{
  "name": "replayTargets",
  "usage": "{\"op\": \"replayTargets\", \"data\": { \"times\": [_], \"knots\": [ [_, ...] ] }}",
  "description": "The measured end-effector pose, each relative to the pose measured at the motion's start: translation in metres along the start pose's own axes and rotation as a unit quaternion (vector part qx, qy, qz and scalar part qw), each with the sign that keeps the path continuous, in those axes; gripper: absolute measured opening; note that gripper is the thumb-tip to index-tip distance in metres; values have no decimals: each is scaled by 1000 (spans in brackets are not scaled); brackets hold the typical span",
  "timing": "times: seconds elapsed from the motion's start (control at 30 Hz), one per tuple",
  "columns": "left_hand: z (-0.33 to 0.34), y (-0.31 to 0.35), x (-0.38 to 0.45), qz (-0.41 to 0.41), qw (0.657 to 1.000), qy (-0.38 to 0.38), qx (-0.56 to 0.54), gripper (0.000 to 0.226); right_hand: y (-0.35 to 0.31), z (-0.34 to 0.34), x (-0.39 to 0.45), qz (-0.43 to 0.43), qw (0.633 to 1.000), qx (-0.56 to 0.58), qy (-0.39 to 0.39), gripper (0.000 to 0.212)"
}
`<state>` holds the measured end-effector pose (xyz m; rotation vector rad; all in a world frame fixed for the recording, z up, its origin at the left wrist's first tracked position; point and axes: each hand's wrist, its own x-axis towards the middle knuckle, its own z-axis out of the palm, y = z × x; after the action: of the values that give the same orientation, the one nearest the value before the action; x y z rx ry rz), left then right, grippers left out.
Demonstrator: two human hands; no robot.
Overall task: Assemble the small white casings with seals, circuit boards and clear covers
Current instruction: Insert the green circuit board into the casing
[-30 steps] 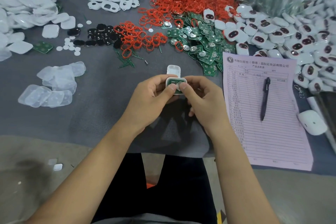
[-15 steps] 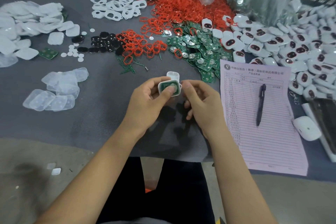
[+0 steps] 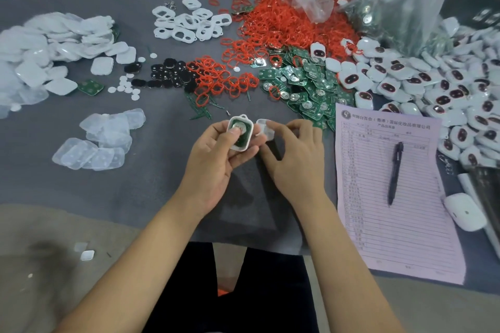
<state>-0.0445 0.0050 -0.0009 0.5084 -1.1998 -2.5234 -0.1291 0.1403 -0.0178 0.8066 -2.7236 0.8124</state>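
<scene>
head view: the left hand [image 3: 216,154] holds a small white casing [image 3: 240,131] above the grey tabletop [image 3: 108,184], fingers curled round its edges and the thumb pressing on the green circuit board [image 3: 241,134] seated inside it. just beside it, the right hand [image 3: 295,159] pinches a clear cover [image 3: 264,128] between its fingertips, close to the casing's right edge. behind the hands lie loose red seals [image 3: 276,27] and a heap of green boards [image 3: 303,84]; clear covers [image 3: 100,140] sit to the left. a pen [image 3: 394,173] rests on a pink form [image 3: 389,213] at right.
</scene>
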Motion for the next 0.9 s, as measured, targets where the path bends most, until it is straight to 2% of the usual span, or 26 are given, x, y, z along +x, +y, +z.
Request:
{"op": "replayTargets", "data": {
  "times": [0.13,0.27,0.33,0.47,0.53,0.73,0.9],
  "knots": [
    [1,-3,0,14,998,-26,46,24,4,4,0,-7,999,11,30,27],
    [1,-4,1,22,996,-28,79,22,1,5,-6,-1,995,46,83,6],
    [2,-5,1,24,995,-25,90,17,1,3,-7,5,995,53,81,11],
    [2,-7,1,33,995,-16,95,13,-4,2,-3,-45,999,-13,-5,45],
    [1,-8,2,26,994,-15,102,15,-5,2,-3,-51,998,-29,-6,40],
    [-1,-14,4,24,996,-10,86,30,-2,2,-9,-8,998,53,37,24],
    [-2,-16,5,27,994,-27,102,25,-3,-7,-11,94,972,173,128,14]
  ]
}}
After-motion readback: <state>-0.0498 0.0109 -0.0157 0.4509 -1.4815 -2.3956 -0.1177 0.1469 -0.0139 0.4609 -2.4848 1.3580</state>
